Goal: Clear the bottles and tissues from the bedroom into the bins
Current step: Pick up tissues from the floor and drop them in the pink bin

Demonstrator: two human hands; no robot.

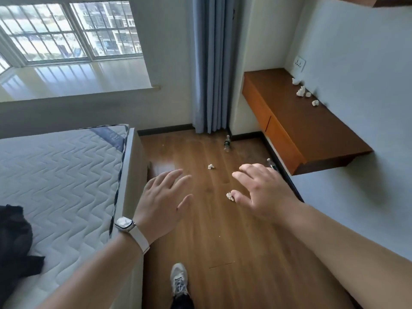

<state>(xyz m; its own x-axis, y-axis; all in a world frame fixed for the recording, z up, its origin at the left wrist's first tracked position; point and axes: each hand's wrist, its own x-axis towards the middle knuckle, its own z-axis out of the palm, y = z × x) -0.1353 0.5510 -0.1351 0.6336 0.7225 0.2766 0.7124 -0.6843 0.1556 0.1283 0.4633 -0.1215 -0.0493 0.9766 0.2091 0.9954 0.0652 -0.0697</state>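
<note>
A clear plastic bottle (227, 143) lies on the wooden floor by the blue curtain. A second bottle (272, 164) shows partly beside the wall shelf, just past my right hand. One crumpled tissue (211, 166) lies mid-floor, another tissue (230, 196) lies next to my right thumb in the picture. Several tissue balls (301, 91) sit on the brown shelf along the wall. My left hand (163, 200) and my right hand (263, 190) are stretched out over the floor, fingers spread, holding nothing. No bins are in view.
A bed with a quilted mattress (60, 175) fills the left; dark clothing (15, 241) lies on it. The floating brown shelf (307, 130) juts from the right wall. The wooden floor (223, 241) forms a passage between them. My shoe (179, 279) is below.
</note>
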